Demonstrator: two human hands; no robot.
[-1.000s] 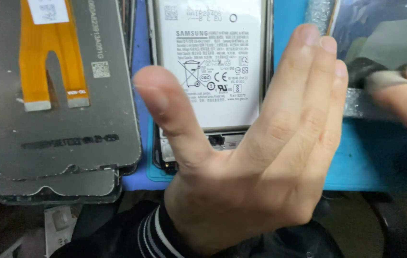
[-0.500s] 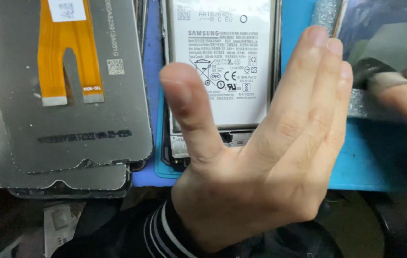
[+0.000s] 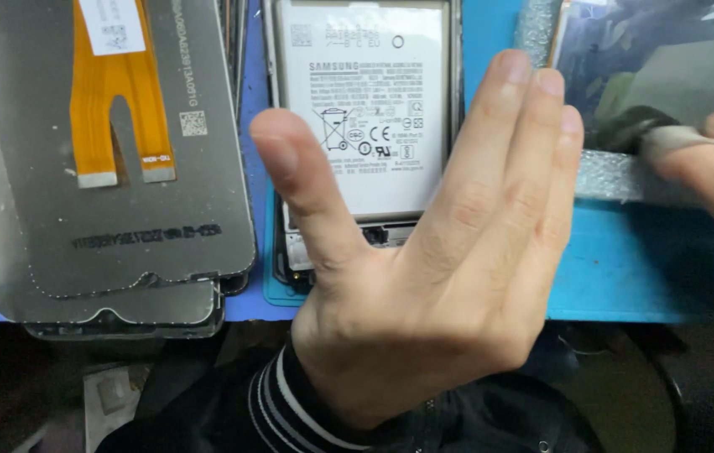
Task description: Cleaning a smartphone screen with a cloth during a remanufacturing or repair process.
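- Holding my left hand point(image 3: 449, 285) up flat over the bench, fingers straight and together, thumb point(image 3: 294, 180) spread out, gripping nothing; striped cuff point(image 3: 290, 403) at the wrist.
- Left hand floats in front of the phone point(image 3: 365, 126), covers its lower right part; can't tell if it touches.
- Phone lies back-open on the blue mat point(image 3: 625, 268), top centre, dark frame around a battery point(image 3: 361, 151).
- Battery: white rectangle, fills most of the frame, black small print and symbol icons on its face, lower right corner hidden by my fingers.
- Below the battery a strip of dark board and connectors point(image 3: 382, 235), partly seen between thumb and palm.
- My right hand point(image 3: 709, 164) at the right edge, fingers pinched on a dark cloth-like bit point(image 3: 634, 130), pressed at a shiny screen panel point(image 3: 651, 67); blurred, so grip detail unclear.
- Silvery textured strip point(image 3: 617, 176) runs just under that hand.
- Left: grey display backs point(image 3: 122, 218) stacked, at least two, notch edges offset.
- Orange flex cable point(image 3: 114, 109) on the top one, forked in two tails, white sticker point(image 3: 114, 25) with code square over its top.
- Small white code square point(image 3: 193, 123) beside the cable; dark line of print near the panel's bottom.
- Thin metal tools point(image 3: 233, 42) between panels and phone.
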